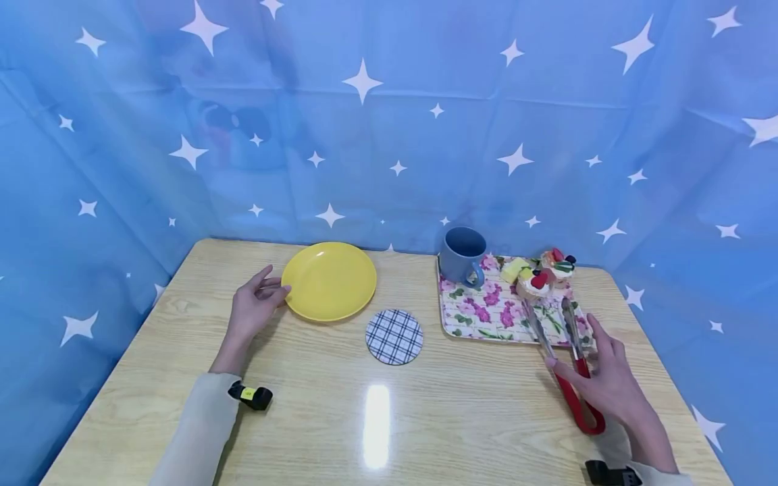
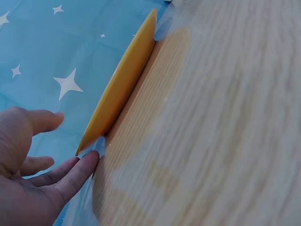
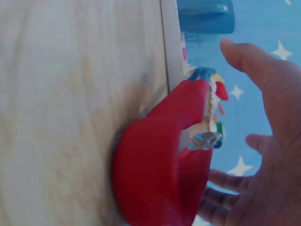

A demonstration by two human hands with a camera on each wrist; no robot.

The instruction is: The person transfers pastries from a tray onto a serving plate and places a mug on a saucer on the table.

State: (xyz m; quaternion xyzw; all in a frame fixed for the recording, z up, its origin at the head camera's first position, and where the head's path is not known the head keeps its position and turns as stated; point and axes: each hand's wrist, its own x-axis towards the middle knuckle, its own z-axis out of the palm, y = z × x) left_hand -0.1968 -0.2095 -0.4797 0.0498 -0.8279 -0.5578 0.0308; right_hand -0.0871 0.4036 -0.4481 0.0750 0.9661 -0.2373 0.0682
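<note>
At the left, a round yellow plate (image 1: 329, 281) lies on the table. My left hand (image 1: 254, 307) is beside its left edge, fingers loosely extended. The left wrist view has those fingertips (image 2: 89, 160) right at the plate's near rim, with the thumb apart from it. Over on the right, metal tongs with red handles (image 1: 570, 399) lie with their tips over a floral tray. My right hand (image 1: 614, 381) hovers around the handles, thumb and fingers spread wide. In the right wrist view the red handle loop (image 3: 146, 169) stands close to the open palm, ungripped.
The floral tray (image 1: 462, 322) holds a blue-grey mug (image 1: 462, 256) and two fruit-topped cupcakes (image 1: 533, 287), with a pale yellow piece (image 1: 513, 269) next to them. A checked round coaster (image 1: 394, 337) lies mid-table. A blue starry curtain (image 1: 389, 135) hangs behind the table's back edge.
</note>
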